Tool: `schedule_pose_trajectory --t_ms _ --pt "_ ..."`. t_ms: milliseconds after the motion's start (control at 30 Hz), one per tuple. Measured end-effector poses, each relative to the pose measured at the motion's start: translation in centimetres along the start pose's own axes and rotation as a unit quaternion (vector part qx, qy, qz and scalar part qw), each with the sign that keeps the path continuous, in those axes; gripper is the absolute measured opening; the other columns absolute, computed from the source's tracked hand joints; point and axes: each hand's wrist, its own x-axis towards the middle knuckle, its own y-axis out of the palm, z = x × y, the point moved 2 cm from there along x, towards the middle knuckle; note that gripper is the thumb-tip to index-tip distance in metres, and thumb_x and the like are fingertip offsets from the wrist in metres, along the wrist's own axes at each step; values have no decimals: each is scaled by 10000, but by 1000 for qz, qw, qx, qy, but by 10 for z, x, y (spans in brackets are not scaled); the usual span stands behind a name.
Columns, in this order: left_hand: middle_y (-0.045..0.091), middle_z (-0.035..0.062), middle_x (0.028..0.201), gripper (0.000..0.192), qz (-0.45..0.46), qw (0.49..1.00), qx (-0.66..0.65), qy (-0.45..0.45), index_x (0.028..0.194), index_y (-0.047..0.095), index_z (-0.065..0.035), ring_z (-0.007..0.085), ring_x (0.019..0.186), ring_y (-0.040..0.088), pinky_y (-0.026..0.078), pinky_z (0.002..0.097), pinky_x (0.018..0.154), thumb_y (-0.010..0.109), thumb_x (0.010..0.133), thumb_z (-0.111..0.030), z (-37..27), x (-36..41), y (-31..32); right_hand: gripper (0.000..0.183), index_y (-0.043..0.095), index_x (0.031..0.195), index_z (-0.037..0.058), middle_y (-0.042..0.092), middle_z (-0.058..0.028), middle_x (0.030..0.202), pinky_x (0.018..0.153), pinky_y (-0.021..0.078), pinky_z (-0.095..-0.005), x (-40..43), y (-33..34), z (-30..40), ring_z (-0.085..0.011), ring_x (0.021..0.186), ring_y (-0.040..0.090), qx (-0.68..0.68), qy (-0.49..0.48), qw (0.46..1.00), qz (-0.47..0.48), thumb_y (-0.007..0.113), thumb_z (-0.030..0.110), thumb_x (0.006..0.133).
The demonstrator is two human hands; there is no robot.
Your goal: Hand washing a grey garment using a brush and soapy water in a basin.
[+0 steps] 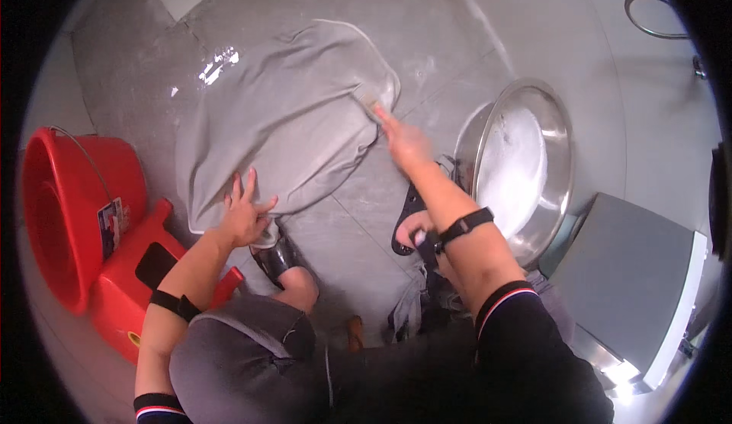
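Note:
A wet grey cloth (274, 121) lies spread and creased over the tiled floor (354, 212) before me. My left hand (245, 212) rests on its near edge, fingers apart, holding nothing. In my right hand (405, 141), slightly blurred, is the handle of what looks like a scrubbing brush (367, 100). The brush head lies against the cloth near its right end; its bristles cannot be made out. Beside my right arm stands a round stainless steel basin (557, 138) with white suds (514, 161) inside.
To the left, a red plastic bucket (120, 161) lies tipped beside an upturned red plastic stool (123, 287) with a black phone-like slab (155, 265). A grey-topped box (629, 275) stands right of me. My sandalled foot (414, 226) is near the basin. Water glistens on the floor.

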Motion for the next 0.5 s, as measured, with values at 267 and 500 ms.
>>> schedule_pose_trajectory --t_ms 267,500 --pt "-122 179 1590 505 21 999 14 -28 1329 570 -330 520 1422 -90 153 701 1078 653 838 -246 6 5 -2 445 370 1449 303 650 -261 862 654 515 -488 14 -1 4 -393 785 650 -34 -49 998 -35 358 246 1008" --pt "-117 182 1590 510 7 1000 6 -15 1332 569 -334 522 1422 -87 157 699 1078 649 834 -258 2 1 -1 505 325 1454 339 655 -232 986 785 525 -492 20 6 -9 -366 902 668 35 112 992 -54 329 167 979"
